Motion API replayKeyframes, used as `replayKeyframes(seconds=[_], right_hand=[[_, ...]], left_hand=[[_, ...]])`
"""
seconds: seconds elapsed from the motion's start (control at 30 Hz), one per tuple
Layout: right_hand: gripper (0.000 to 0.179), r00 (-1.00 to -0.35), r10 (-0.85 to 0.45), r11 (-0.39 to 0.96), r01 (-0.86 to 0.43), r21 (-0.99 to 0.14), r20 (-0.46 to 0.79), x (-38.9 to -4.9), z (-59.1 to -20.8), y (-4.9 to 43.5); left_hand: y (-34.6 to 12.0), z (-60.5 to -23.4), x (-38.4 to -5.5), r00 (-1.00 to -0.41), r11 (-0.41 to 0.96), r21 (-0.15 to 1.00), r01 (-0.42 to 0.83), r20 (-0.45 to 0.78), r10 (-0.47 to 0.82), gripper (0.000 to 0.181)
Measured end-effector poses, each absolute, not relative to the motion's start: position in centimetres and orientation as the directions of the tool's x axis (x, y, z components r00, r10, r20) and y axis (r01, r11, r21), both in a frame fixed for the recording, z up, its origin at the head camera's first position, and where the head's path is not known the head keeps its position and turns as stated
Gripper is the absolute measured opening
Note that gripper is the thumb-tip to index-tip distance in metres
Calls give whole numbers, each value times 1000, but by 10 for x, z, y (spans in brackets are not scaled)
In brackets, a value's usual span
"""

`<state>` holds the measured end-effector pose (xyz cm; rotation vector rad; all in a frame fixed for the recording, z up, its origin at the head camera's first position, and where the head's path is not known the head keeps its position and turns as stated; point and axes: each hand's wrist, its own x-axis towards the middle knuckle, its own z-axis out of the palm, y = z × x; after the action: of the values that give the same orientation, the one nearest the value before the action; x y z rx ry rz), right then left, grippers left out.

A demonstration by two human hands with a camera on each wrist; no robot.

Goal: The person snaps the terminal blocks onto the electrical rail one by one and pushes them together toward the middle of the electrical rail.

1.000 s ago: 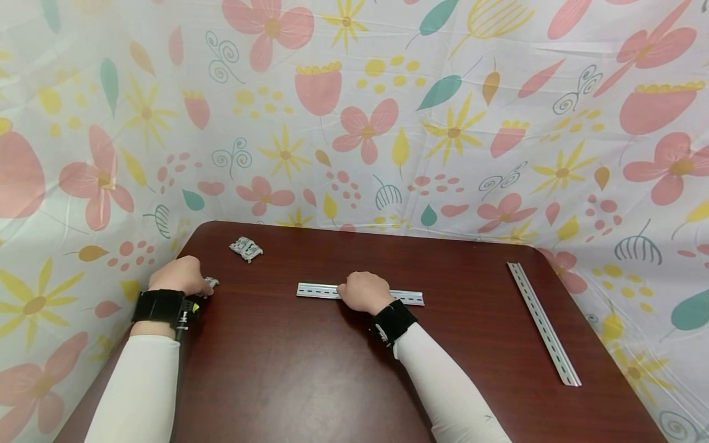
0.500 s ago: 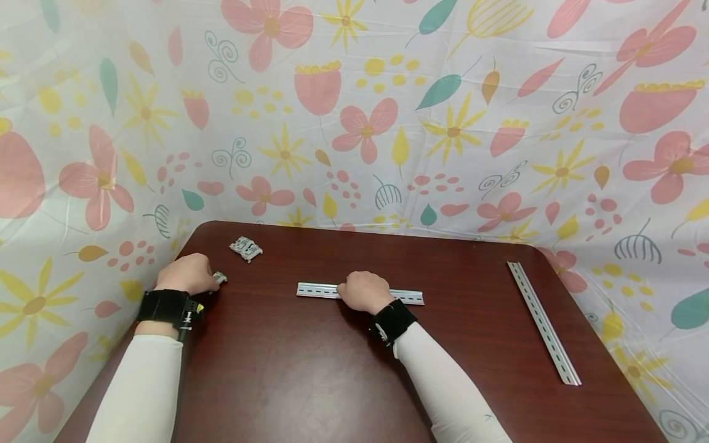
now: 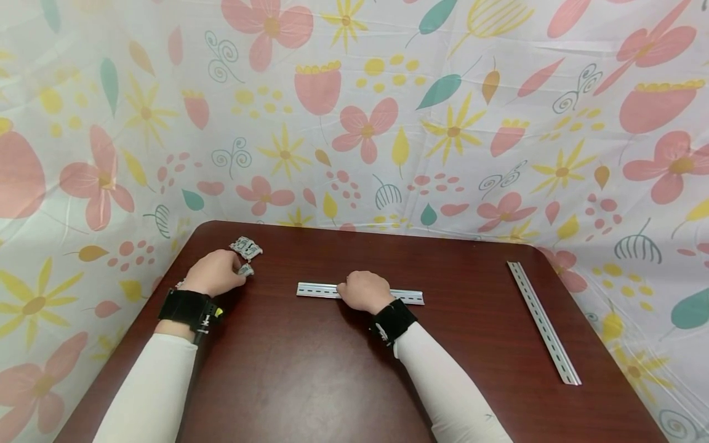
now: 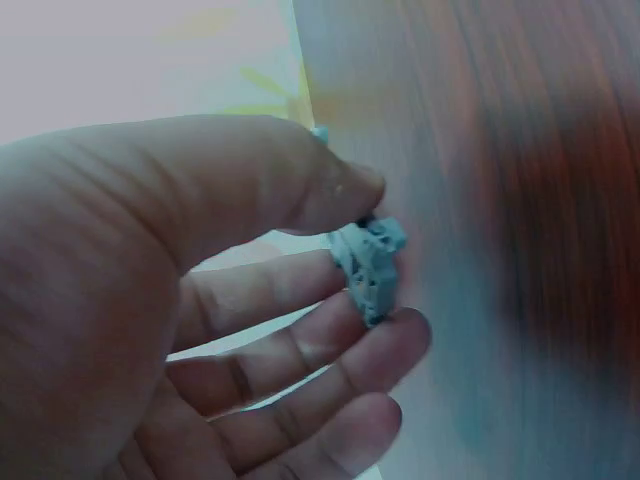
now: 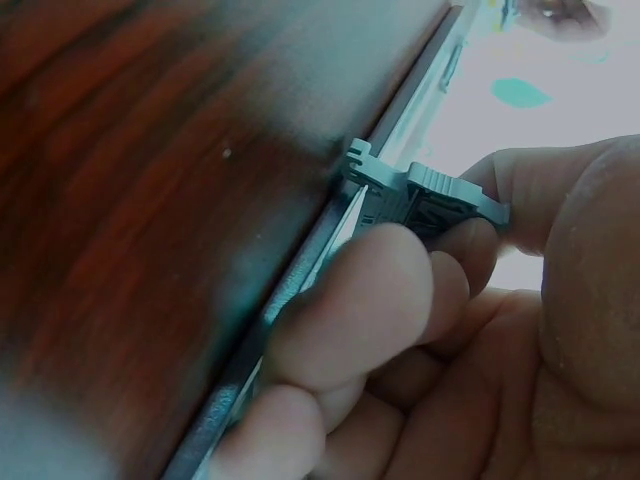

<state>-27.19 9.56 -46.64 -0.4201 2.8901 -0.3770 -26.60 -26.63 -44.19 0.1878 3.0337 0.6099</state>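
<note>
My left hand (image 3: 213,274) pinches a small grey plastic DIN rail clip (image 4: 370,265) between thumb and fingers, over the left part of the table. In the left wrist view the clip's ridged edge shows past the thumb tip. At mid-table my right hand (image 3: 365,292) holds another grey DIN rail clip (image 5: 430,195) at a short slotted metal DIN rail (image 3: 316,290). The right wrist view shows this clip's notched end right at the rail's edge. Its lower part is hidden by the fingers, and the hand covers the rail's middle in the head view.
A few more grey clips (image 3: 247,248) lie together at the table's back left, just beyond my left hand. Another small grey piece (image 3: 180,283) shows behind the left wrist. A longer slotted rail (image 3: 545,326) lies slanted on the right side of the brown table (image 3: 288,369).
My left hand has moved right and away from me, carrying its clip from the left edge toward the clips at the back. The right hand and the short rail have stayed put.
</note>
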Motion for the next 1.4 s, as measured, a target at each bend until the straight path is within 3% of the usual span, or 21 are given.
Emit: replayKeyframes(seconds=[0.2, 0.47, 0.8, 1.07, 1.4], right_hand=[[35, -938, -312, 923, -262, -282, -150, -271, -466, 96], [48, -932, -331, 911, -275, -308, -148, -269, -461, 98], [60, -928, -349, 890, -282, -358, -135, -269, -449, 103], [60, -915, -396, 817, -312, -485, -79, -269, -438, 110], [53, -830, -557, 638, -415, -648, -17, -269, -432, 115]], left_hand=[[-244, -443, -265, -981, 902, 386, 192, 42, 191, 27], [-219, -449, -260, -953, 883, 361, 302, 153, 263, 21], [-188, -458, -254, -904, 837, 346, 424, 222, 366, 25], [-166, -458, -249, -853, 782, 355, 513, 308, 420, 26], [-146, -451, -239, -787, 715, 349, 606, 392, 477, 25]])
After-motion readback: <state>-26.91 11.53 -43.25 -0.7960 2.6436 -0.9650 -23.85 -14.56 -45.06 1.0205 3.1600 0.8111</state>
